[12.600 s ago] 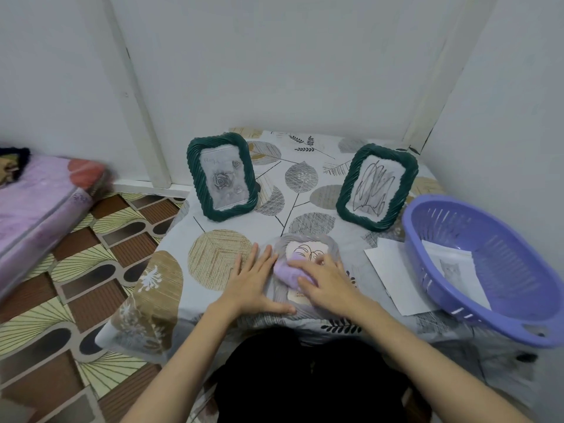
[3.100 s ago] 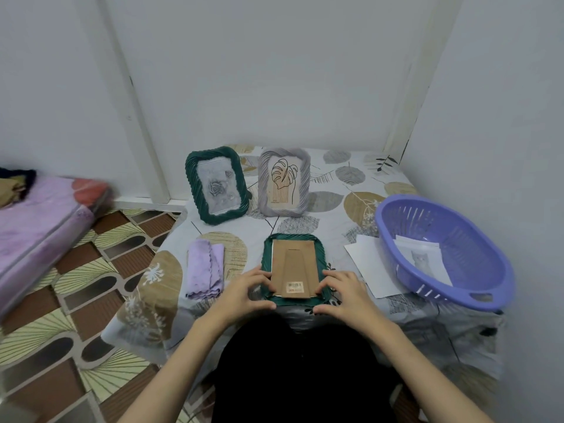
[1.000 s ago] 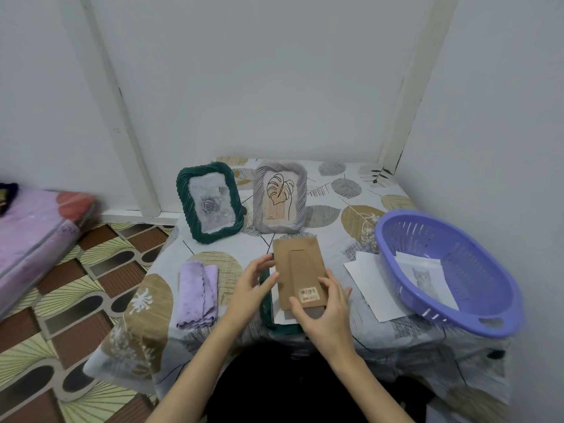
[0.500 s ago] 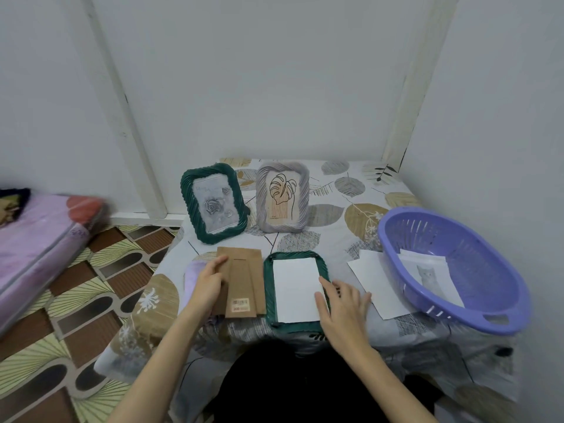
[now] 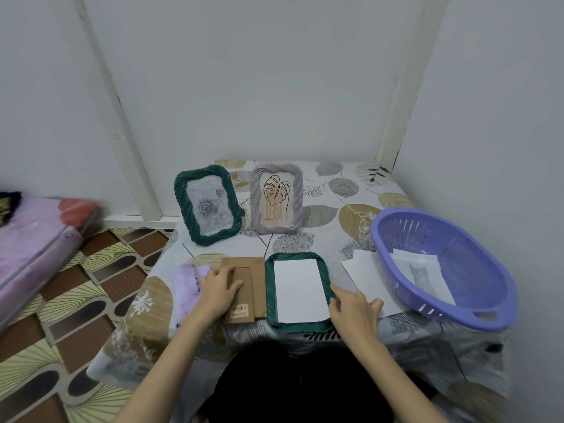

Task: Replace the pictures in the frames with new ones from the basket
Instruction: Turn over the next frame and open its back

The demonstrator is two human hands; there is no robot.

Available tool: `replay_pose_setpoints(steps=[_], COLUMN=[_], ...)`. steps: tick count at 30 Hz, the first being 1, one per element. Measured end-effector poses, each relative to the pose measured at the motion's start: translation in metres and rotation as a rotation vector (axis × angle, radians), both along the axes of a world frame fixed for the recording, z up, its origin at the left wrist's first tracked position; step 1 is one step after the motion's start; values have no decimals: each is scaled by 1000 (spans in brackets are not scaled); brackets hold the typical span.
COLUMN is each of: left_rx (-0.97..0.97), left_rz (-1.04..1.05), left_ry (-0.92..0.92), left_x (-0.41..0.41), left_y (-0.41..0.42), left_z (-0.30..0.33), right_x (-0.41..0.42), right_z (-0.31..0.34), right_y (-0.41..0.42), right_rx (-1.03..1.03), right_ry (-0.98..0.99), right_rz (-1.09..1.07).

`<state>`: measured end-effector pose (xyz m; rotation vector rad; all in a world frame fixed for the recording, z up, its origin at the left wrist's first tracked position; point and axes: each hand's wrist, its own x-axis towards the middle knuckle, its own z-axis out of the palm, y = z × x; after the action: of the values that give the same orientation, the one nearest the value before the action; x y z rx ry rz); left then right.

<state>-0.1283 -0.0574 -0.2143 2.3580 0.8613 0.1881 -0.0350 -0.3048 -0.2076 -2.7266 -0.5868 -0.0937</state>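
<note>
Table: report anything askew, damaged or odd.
Nothing damaged or spilled. The face-down green frame lies open, its brown backing removed beside it under the left hand. Loose paper lies partly under the basket.

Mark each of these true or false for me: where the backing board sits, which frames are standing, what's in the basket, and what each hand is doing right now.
1. The brown backing board lies on the table left of the face-down green frame. True.
2. Three frames stand upright. False: only two do, the green rose frame and the grey leaf frame.
3. The purple basket holds no paper. False: a cat picture lies inside.
4. The left hand rests on the backing board. True.
5. The right hand is inside the basket. False: it touches the face-down frame's right edge.
</note>
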Motion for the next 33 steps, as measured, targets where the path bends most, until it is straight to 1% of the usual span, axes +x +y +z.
replay_pose_setpoints(steps=[4, 10, 13, 16, 18, 21, 26, 29, 33], left_rx=[81, 176, 200, 267, 315, 281, 259, 244, 218], left_rz=[-24, -25, -38, -64, -68, -125, -243, -256, -236], left_ry=[22, 65, 61, 61, 18, -71, 31, 58, 33], left_x=[6, 5, 4, 5, 8, 14, 21, 23, 22], left_y=[-3, 0, 1, -3, -12, -35, -65, -68, -68], left_z=[-1, -5, -7, -6, -3, 2, 1, -1, -2], right_x=[3, 11, 12, 9, 8, 5, -4, -8, -10], right_z=[0, 3, 3, 1, 0, 2, 4, 5, 4], right_y=[-1, -4, -5, -2, 0, 3, 11, 12, 14], right_rx=[57, 56, 51, 48, 45, 34, -60, -28, 76], right_ry=[67, 93, 106, 117, 125, 112, 105, 83, 25], right_rz=[22, 27, 24, 38, 32, -13, -17, -29, -46])
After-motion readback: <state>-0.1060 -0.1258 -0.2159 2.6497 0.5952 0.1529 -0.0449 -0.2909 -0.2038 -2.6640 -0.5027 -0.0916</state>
